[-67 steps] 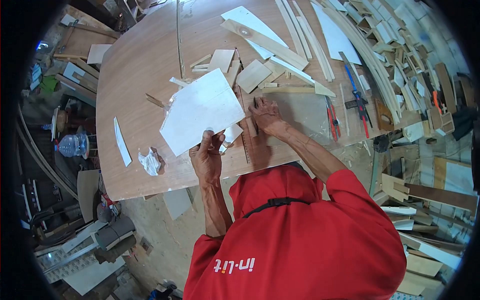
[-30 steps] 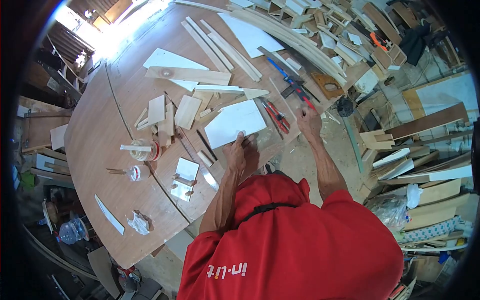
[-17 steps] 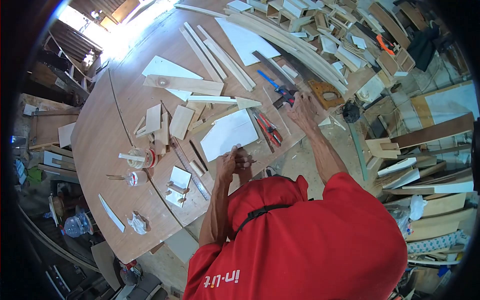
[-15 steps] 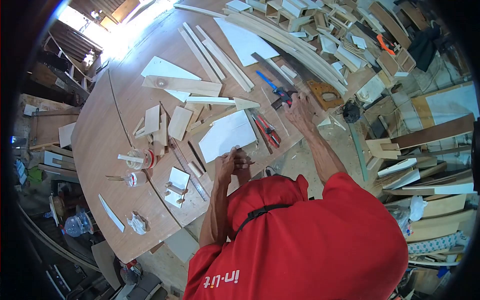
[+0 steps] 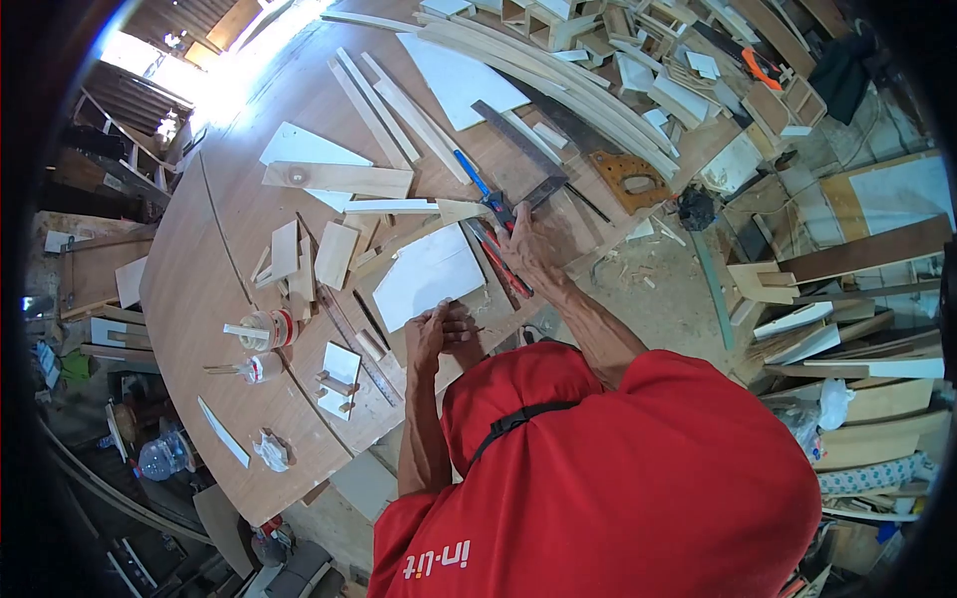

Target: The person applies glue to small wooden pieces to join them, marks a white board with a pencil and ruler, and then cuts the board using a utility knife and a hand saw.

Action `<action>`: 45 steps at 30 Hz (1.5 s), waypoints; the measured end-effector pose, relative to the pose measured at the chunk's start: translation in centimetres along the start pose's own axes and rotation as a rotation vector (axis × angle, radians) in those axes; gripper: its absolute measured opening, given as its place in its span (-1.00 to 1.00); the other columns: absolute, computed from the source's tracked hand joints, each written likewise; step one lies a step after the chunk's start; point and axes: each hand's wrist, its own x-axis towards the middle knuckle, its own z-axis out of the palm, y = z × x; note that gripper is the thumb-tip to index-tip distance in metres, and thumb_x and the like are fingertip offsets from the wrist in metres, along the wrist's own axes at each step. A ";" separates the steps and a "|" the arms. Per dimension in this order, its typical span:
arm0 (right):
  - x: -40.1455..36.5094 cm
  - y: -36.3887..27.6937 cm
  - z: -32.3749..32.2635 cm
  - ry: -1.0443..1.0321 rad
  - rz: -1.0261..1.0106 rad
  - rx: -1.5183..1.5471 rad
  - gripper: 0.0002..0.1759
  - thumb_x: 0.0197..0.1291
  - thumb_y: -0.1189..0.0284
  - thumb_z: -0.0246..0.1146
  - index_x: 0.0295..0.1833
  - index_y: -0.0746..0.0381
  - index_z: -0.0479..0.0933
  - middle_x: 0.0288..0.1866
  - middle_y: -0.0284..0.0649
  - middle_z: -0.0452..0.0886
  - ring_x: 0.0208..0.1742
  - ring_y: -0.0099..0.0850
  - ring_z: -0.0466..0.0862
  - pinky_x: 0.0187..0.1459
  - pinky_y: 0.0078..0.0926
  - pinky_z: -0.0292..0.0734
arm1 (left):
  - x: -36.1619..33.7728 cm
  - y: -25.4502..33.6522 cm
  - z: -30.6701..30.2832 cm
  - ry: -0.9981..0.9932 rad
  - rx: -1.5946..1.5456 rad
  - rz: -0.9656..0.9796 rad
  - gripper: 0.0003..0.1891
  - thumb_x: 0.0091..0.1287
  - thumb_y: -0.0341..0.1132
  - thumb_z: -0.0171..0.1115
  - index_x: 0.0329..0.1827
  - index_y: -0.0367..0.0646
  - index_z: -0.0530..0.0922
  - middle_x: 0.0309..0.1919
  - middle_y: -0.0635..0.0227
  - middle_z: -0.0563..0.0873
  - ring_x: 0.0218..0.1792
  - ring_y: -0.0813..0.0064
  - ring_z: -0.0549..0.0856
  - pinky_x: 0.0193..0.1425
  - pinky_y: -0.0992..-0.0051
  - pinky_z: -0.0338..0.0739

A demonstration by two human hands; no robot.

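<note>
My right hand [image 5: 526, 247] is closed on the dark body of a blue-and-black tool [image 5: 478, 179], whose long blue part points away over the table. Beside it lies a dark metal square [image 5: 518, 138]. Red-handled pliers-like tools [image 5: 506, 267] lie just under my right wrist. My left hand [image 5: 439, 327] is at the near edge of a white board [image 5: 429, 274], fingers curled with the fingertips right at the edge. A thin tip shows past these fingers; what they hold, I cannot tell.
Wood strips [image 5: 419, 120] and a handsaw [image 5: 628, 179] lie on the large table [image 5: 249, 209]. Jars [image 5: 267, 329], a small white piece with wooden pegs [image 5: 340, 381] and a long ruler [image 5: 374, 374] are to the left. Wooden boxes [image 5: 678, 100] are piled at the far right.
My right hand has moved left and towards me with the blue-and-black tool, off the metal square. My left hand stays at the board's edge. The whole view has shifted slightly.
</note>
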 end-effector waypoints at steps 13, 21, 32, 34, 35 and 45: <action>4.5 2.2 -5.5 0.431 -0.045 -0.213 -0.50 0.23 0.12 0.21 -0.01 0.38 0.48 0.02 0.16 0.52 0.07 0.02 0.58 -0.02 -0.07 0.53 | -0.2 -1.0 0.1 0.328 0.522 0.390 -0.67 0.35 -0.11 0.26 -0.32 -0.27 0.63 -0.60 0.24 0.68 -0.68 0.37 0.60 -0.56 0.36 0.43; 9.7 4.7 -5.0 0.231 0.152 -0.087 -0.53 0.18 0.10 0.21 -0.19 0.34 0.67 -0.19 0.10 0.69 -0.11 0.01 0.70 -0.07 -0.08 0.59 | 0.3 3.3 -1.3 0.441 1.085 0.644 -0.25 0.04 -0.17 0.48 0.31 -0.15 0.35 0.32 0.01 0.39 0.34 -0.02 0.35 0.39 0.13 0.26; 8.2 3.1 -6.9 0.391 0.021 0.151 -0.58 0.25 0.16 0.14 -0.31 0.33 0.65 -0.35 0.08 0.68 -0.26 0.02 0.69 -0.21 -0.09 0.51 | 0.7 2.5 -2.6 0.367 1.127 0.487 -0.08 -0.07 -0.06 0.55 0.40 -0.10 0.31 0.44 0.10 0.24 0.43 -0.02 0.22 0.44 -0.12 0.15; 6.7 2.1 -8.1 0.477 -0.051 0.214 -0.59 0.27 0.21 0.13 -0.35 0.37 0.62 -0.43 0.05 0.65 -0.38 -0.05 0.65 -0.27 -0.12 0.47 | 0.8 1.7 -2.4 0.392 1.140 0.488 -0.08 -0.09 -0.03 0.55 0.38 -0.10 0.33 0.42 0.14 0.26 0.41 0.01 0.24 0.40 -0.20 0.15; 5.8 1.9 -8.5 0.477 -0.049 0.213 -0.59 0.27 0.21 0.13 -0.35 0.37 0.62 -0.43 0.05 0.65 -0.38 -0.05 0.65 -0.27 -0.12 0.47 | 0.9 1.4 -2.3 0.420 1.153 0.494 -0.08 -0.10 0.00 0.56 0.36 -0.09 0.34 0.40 0.18 0.29 0.40 0.03 0.26 0.36 -0.27 0.16; -8.1 4.7 -1.5 -0.075 0.098 0.736 -0.64 0.31 0.26 0.21 -0.44 0.30 0.56 -0.61 -0.47 0.40 -0.58 -0.66 0.35 -0.55 -0.57 0.27 | -1.2 3.0 -1.4 0.399 1.197 0.415 -0.13 -0.01 -0.06 0.50 0.36 -0.19 0.32 0.35 0.01 0.34 0.36 -0.03 0.30 0.42 0.08 0.24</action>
